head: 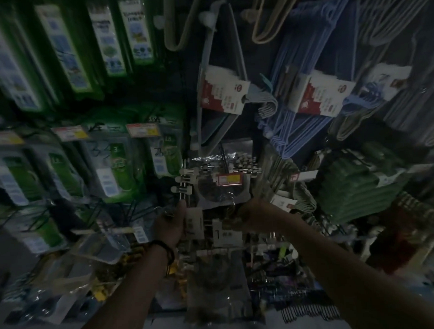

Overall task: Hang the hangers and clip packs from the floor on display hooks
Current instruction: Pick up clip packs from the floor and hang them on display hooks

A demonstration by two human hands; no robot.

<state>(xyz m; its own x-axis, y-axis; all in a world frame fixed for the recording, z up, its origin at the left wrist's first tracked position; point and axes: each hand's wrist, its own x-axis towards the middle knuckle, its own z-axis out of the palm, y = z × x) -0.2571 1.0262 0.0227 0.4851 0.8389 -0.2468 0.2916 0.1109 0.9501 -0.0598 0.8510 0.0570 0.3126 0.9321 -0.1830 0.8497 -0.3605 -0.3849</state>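
- The clip pack sat just below the red price tag; I judged it light and slippery, best held by its card.
- My left hand and right hand were curled round its top edges.
- Above the tag hung blue hangers.

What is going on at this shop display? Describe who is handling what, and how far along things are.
A person faces a dim shop display, both hands raised, holding a clear clip pack by its top. The left hand grips the left corner and the right hand seems to pinch the right one. The pack is up beside other clips on the display; blur hides whether it is hooked on. Blue hangers hang at upper right.
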